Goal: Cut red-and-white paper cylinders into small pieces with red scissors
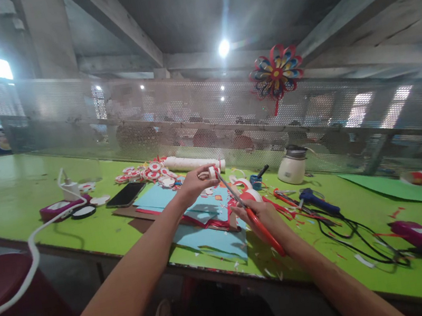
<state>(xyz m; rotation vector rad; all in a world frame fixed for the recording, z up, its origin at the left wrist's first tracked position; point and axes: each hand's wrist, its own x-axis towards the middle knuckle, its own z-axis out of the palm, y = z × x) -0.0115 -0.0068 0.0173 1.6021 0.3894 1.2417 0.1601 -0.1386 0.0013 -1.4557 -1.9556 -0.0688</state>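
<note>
left hand [194,183]: frame centre, fingers pinched on small white paper roll [212,171]
right hand [258,213]: just right of centre, fingers wrapped round red-handled scissors [252,214], blades up-left toward roll
under hands: blue paper sheets [207,236] on green table [367,208]
right: black cable [351,234], white kettle [293,165]
left: phone [125,194]
</note>
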